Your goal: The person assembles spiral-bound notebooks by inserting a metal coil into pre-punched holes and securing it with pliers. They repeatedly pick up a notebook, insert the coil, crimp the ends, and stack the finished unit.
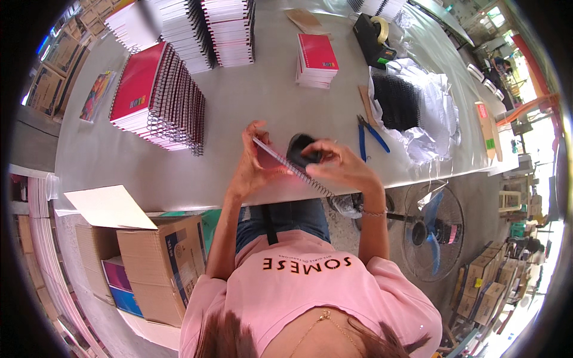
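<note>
Over the near edge of the table my left hand [253,162] grips a thin notebook [271,156], tilted with its bound edge toward me. A dark spiral coil [319,186] runs along that edge, and its loose end sticks out past the notebook toward the lower right. Fingers of my right hand [341,168] are curled at the coil, close to the notebook's corner. Just behind them is a rounded black object [300,149], smeared by motion; its kind and whether I touch it cannot be told.
Spiral-bound red notebooks [140,83] are piled at left, with taller stacks [228,33] behind. A smaller red-covered pile [316,59] lies mid-table. At right are blue-handled pliers [375,135], black coils [400,101] on white wrapping and a tape dispenser [373,42]. An open carton [158,262] and fan [433,232] stand below.
</note>
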{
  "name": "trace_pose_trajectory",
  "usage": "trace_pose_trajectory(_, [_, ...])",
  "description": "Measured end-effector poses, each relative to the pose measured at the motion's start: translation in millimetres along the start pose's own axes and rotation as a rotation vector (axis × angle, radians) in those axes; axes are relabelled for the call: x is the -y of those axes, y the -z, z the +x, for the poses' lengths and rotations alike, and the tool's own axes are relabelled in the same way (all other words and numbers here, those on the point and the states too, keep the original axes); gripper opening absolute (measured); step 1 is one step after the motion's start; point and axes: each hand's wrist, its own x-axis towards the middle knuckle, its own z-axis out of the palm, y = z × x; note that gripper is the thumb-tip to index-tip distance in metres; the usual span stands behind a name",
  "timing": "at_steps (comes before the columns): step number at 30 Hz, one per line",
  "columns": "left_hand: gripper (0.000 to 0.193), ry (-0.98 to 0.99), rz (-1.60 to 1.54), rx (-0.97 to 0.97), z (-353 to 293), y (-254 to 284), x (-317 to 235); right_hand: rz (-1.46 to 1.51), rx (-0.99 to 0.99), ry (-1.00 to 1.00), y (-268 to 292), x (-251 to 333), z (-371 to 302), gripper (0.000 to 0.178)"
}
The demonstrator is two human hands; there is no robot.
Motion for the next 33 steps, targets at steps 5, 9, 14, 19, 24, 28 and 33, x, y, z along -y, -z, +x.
trace_pose_trajectory(5, [0.112,0.06,-0.093,0.019,0,1,5,0.169,0.103,0.153,3,2,-7,0.039])
trace_pose_trajectory(9, [0.111,0.027,-0.11,0.045,2,0,3,0.051,0.124,0.158,6,17,-7,0.04])
trace_pose_trajectory(14, [0.109,0.024,-0.06,0.085,1,3,0,-0.557,-0.301,0.143,2,1,25,0.042])
trace_pose_trajectory(19, [0.107,0.043,-0.081,0.085,0,1,-1,0.016,0.03,0.006,1,2,10,0.034])
trace_pose_trajectory(24, [0.105,0.009,-0.081,0.125,1,4,-2,-0.026,0.099,0.172,2,18,-2,0.034])
trace_pose_trajectory(28, [0.102,0.051,-0.05,0.129,-1,2,-4,-0.176,-0.118,0.055,9,-10,16,0.038])
trace_pose_trajectory(33, [0.099,0.053,-0.07,0.131,-2,4,-7,0.072,0.086,0.065,7,11,2,0.036])
